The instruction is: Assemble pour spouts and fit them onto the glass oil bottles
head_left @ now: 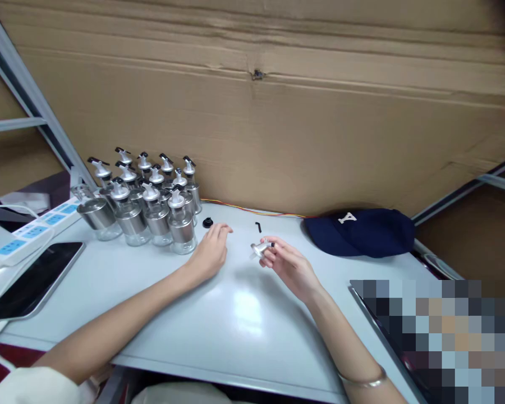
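Observation:
My right hand (287, 262) is closed on a small silver pourer cap (261, 248), held just above the pale table (244, 314) near its middle. My left hand (212, 249) rests on the table with its fingers loosely stretched toward a small black round part (207, 223), just short of it. A thin black bent piece (258, 226) lies on the table between the hands, farther back. To the left of my left hand stands a cluster of several glass bottles with steel sleeves and silver pourer tops (151, 202).
A dark blue cap (362, 231) lies at the back right. A tablet (33, 279) and a white power strip (29, 233) sit at the left. A cardboard wall (278, 112) backs the table. A blurred patch covers the front right corner.

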`<state>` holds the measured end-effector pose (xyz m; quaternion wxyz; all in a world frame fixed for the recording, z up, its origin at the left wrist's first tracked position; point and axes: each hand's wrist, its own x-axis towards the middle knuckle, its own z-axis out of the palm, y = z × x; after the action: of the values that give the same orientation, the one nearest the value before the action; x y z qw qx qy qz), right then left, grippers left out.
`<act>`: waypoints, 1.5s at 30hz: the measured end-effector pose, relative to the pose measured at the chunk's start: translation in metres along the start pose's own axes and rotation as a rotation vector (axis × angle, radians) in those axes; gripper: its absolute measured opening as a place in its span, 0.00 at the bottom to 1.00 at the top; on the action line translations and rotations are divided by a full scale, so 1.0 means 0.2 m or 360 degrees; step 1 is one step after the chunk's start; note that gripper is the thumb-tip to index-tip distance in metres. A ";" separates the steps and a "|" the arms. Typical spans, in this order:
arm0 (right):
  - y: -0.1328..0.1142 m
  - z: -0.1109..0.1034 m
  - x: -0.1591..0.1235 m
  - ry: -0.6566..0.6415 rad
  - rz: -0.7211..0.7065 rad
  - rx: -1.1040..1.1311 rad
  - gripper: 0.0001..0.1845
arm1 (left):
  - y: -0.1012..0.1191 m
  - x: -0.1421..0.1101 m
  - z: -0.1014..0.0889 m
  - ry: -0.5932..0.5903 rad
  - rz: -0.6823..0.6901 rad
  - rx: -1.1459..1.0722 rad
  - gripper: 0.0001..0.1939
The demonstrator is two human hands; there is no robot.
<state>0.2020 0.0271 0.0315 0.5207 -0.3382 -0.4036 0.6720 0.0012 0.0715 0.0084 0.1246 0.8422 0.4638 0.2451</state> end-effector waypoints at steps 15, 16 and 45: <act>0.03 -0.01 0.02 0.0103 -0.0049 -0.0429 0.12 | -0.14 0.19 0.02 -0.0051 -0.0129 0.0131 0.21; 0.03 -0.02 0.02 0.0098 -0.0049 -0.0569 0.12 | -0.14 0.17 0.02 -0.0039 -0.0107 0.0034 0.20; 0.16 0.07 0.03 -0.0044 -0.0075 -0.1174 0.05 | -0.06 -0.07 0.02 -0.0046 -0.0782 -0.1864 0.14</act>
<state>0.1755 0.0260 0.0083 0.3737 -0.4848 -0.6333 0.4735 -0.0111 0.0659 -0.0043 0.6235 0.5067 0.4308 0.4109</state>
